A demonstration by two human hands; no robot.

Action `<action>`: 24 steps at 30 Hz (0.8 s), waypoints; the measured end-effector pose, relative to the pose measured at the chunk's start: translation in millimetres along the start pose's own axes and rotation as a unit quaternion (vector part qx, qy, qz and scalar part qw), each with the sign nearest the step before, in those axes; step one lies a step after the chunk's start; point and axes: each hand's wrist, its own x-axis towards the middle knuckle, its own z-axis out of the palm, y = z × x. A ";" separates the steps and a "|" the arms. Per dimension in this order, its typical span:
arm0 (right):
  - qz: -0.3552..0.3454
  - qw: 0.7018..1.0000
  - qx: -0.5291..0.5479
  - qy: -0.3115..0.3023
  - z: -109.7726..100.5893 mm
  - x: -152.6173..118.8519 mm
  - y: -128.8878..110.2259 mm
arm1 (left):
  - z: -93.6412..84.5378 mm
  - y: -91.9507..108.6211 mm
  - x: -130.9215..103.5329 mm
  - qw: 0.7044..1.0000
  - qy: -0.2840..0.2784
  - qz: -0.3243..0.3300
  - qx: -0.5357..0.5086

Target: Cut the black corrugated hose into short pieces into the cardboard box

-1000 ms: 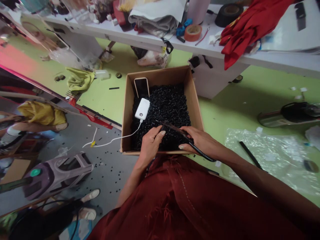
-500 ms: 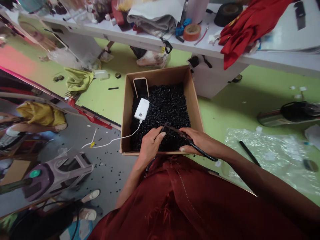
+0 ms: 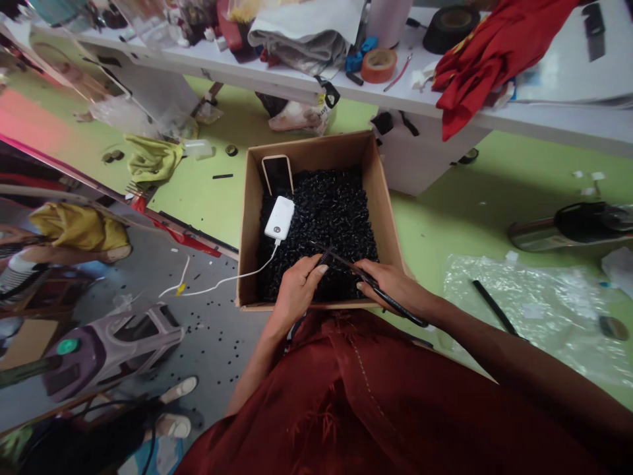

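Many small black pieces [image 3: 336,204] fill an open cardboard box [image 3: 390,218]. Over its near part, my left hand [image 3: 298,284] is closed on a small dark ridged strip [image 3: 325,256]. My right hand [image 3: 390,284] grips black-handled scissors [image 3: 390,300], whose blades point left and lie by the strip. A white power bank [image 3: 279,218] with a white cable rests on the pieces. Behind it, a phone [image 3: 278,175] in a pale case leans at the back left of the box.
Beyond the box is a white shelf [image 3: 297,79] with tape rolls, cloth and red gloves [image 3: 479,66]. At right are plastic sheeting [image 3: 539,310] and a metal flask [image 3: 539,231]. Another person's legs and a purple-grey stool [image 3: 119,336] are at left.
My right hand has closed in around the scissors, and their handles have shifted slightly down. My left hand holds nearly the same place on the strip.
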 end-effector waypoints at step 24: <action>0.047 0.995 -0.083 -0.005 18.1 9.6 21.1 | -10.3 0.5 9.8 0.990 -0.068 -0.090 -0.084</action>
